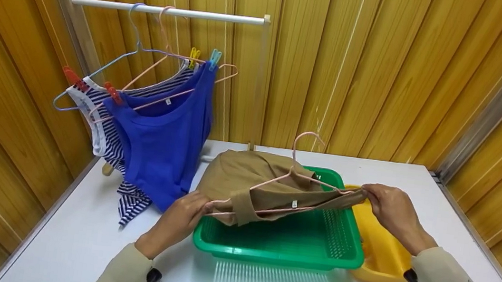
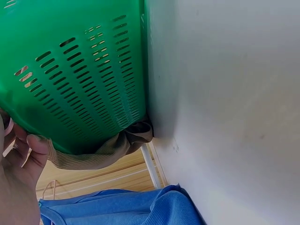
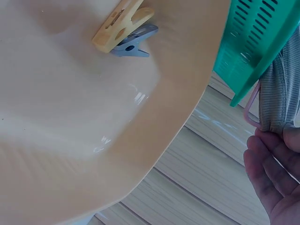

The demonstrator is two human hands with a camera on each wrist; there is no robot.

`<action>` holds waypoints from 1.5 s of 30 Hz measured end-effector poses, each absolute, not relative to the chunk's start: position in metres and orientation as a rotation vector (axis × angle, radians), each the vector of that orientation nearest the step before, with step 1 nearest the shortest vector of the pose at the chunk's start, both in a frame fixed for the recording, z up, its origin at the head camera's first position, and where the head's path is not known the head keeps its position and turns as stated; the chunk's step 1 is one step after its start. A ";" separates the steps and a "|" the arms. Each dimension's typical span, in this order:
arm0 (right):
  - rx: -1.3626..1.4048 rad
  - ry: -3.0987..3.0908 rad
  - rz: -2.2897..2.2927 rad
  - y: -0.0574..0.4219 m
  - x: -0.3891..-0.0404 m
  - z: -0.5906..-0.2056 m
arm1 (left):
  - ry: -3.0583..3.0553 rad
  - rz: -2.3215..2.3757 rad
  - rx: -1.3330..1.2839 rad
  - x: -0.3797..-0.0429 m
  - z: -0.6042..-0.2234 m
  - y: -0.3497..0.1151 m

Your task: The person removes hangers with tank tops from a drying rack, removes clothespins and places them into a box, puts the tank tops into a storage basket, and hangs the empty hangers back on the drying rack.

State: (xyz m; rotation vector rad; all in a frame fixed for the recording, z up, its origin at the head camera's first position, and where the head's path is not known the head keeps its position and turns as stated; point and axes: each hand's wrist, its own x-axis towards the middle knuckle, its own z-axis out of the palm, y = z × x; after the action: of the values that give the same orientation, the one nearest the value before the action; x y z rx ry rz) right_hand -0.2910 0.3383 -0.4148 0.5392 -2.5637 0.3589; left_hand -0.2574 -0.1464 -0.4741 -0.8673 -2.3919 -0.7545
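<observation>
A brown tank top [image 1: 240, 171] is spread over the green basket [image 1: 275, 255], with a pink hanger [image 1: 294, 158] run through its neck opening. My left hand [image 1: 174, 218] pinches the hanger's left end, just outside one strap. At the other side my right hand [image 1: 392, 216] stretches the second strap out to the right, pinching it between thumb and fingers. In the right wrist view, a loop of the hanger shows beside the ribbed cloth at the fingertips of the right hand [image 3: 276, 173]. The top's lower part lies inside the basket.
A yellow basin [image 1: 380, 257] stands right of the basket, with a yellow clothespin [image 3: 119, 26] and a grey-blue clothespin [image 3: 136, 43] in it. On the left, a white rail [image 1: 218, 16] carries a blue tank top [image 1: 164, 144] and a striped top [image 1: 112, 143], both on hangers with clothespins.
</observation>
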 end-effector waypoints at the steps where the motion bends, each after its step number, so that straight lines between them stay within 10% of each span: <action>1: 0.527 -2.574 0.351 0.339 -0.291 -0.415 | -2.389 -0.755 -0.868 -0.258 -0.474 -0.146; 45: 0.532 -2.730 0.402 0.333 -0.293 -0.412 | -2.363 -0.756 -0.851 -0.256 -0.465 -0.144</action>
State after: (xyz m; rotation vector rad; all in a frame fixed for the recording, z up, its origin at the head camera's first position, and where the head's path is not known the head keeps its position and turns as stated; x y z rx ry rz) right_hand -0.2935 0.3331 -0.4118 0.5321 -2.7299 0.4015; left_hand -0.2561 -0.1435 -0.4652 -0.8506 -2.3626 -0.7558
